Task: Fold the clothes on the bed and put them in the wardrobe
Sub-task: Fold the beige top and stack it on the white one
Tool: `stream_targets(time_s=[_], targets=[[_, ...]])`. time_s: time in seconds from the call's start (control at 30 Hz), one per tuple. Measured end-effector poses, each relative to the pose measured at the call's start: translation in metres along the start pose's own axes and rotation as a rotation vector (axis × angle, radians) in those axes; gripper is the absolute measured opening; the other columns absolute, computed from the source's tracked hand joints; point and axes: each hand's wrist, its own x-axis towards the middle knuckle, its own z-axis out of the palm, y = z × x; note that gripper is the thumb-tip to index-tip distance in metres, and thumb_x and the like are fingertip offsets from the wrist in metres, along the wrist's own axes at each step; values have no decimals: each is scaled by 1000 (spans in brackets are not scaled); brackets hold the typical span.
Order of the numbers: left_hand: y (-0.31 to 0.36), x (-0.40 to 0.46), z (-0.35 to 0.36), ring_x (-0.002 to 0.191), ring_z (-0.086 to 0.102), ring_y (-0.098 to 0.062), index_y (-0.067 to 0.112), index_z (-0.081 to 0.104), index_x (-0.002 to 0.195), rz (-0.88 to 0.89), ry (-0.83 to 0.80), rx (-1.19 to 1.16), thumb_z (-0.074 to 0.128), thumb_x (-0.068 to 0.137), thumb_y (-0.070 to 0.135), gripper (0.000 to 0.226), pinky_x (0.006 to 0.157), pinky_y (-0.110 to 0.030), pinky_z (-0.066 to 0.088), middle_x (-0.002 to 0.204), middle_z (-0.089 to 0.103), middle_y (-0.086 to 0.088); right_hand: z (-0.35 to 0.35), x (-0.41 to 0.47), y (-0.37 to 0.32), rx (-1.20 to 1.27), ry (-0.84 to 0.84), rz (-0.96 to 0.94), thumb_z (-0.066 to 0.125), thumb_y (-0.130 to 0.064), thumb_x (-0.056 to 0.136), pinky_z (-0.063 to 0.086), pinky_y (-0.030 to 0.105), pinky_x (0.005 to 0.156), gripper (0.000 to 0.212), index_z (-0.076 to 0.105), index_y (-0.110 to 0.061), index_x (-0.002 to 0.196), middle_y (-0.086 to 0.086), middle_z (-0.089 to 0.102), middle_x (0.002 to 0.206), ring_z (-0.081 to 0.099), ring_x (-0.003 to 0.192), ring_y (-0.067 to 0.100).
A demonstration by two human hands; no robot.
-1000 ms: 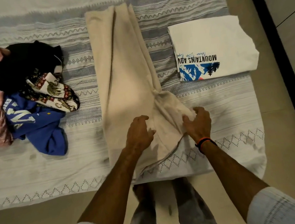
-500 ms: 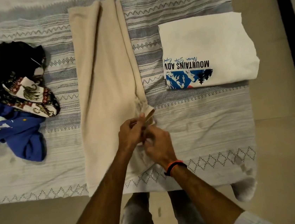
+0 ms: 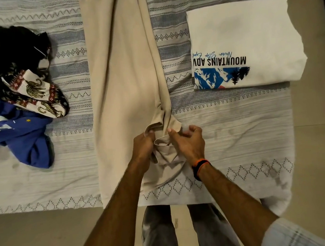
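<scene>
Right hand [image 3: 188,142] shifted rightward, both grips pinching beige trousers [image 3: 124,76] crotch, left hand [image 3: 143,145] beside, folded white t-shirt [image 3: 244,44] right, unfolded pile [image 3: 12,95] left

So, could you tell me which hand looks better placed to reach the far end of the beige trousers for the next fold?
Probably the left hand: it lies over the beige trousers, while the right hand pinches their right edge.

The bed [image 3: 229,131] has a striped grey and white cover. Tan pants [image 3: 122,77] lie flat down the middle of the frame. A folded white shirt [image 3: 248,32] sits at upper right. A pile of clothes [image 3: 12,95] lies at left.
</scene>
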Motion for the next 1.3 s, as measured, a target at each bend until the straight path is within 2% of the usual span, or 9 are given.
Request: stream_targets(time_s=[0.07, 0.17, 0.3, 0.5, 0.7, 0.87, 0.97, 1.13, 1.3], targets=[[0, 0, 0, 53, 51, -16, 4, 69, 109, -11, -5, -16, 47, 102, 28, 33, 44, -22, 37, 84, 63, -11, 3, 6, -5, 28, -39, 64, 83, -49, 71, 48, 15, 74, 67, 49, -19, 121, -8, 61, 92, 59, 81, 5], [1, 2, -2, 62, 58, -20, 6, 69, 112, -2, -42, -52, 47, 102, 35, 37, 48, -25, 41, 93, 68, -12, 9, 18, -8, 117, -97, 116, 82, -61, 56, 58, 41, 85, 60, 69, -22, 98, -4, 72, 93, 69, 88, 18], [4, 3, -2, 92, 68, -27, 10, 70, 111, -9, -71, -73, 48, 102, 37, 36, 75, -35, 55, 104, 72, -11, 10, 27, -10, 95, -140, 61, 83, -33, 65, 58, 45, 87, 21, 67, -22, 73, -3, 72, 81, 67, 79, 16], [8, 1, -2, 90, 68, -23, 12, 69, 106, -14, -76, -131, 50, 101, 33, 29, 74, -31, 55, 99, 73, -8, 3, 33, -14, 138, -321, 155, 87, -38, 57, 59, 47, 85, 62, 66, -14, 110, 10, 73, 105, 72, 93, 26], [6, 0, 3, 102, 65, -27, 15, 67, 111, 4, -66, -111, 51, 100, 38, 30, 91, -42, 54, 113, 70, -9, -9, 37, -14, 123, -287, -6, 65, -30, 93, 60, 42, 82, 25, 70, -7, 102, 10, 73, 96, 74, 85, 25], [4, -3, 7, 109, 63, -30, 12, 63, 125, -2, -51, -122, 54, 97, 45, 44, 98, -49, 51, 121, 67, -10, -24, 51, -18, 250, -154, 59, 49, -42, 100, 57, 41, 87, 35, 64, -10, 102, 10, 70, 103, 67, 93, 22], [2, -3, 11, 108, 64, -28, 12, 64, 126, 16, -57, -135, 56, 96, 46, 46, 97, -48, 52, 121, 68, -9, -36, 54, -18, 204, -319, 114, 68, -54, 85, 58, 34, 68, 50, 66, -7, 101, 6, 71, 87, 68, 78, 18], [4, -6, 19, 107, 64, -27, 15, 66, 117, 16, -59, -134, 55, 97, 42, 36, 96, -45, 53, 117, 69, -7, -57, 57, -21, -292, -513, 51, 86, -21, 70, 57, 34, 60, 34, 73, -5, 98, 10, 76, 93, 72, 82, 24], [9, -10, 28, 108, 62, -25, 19, 66, 112, 32, -55, -118, 52, 99, 38, 27, 97, -43, 52, 116, 67, -5, -62, 65, -11, -38, -322, 30, 71, -6, 70, 52, 29, 58, 45, 62, -9, 114, 9, 68, 107, 65, 93, 25]])
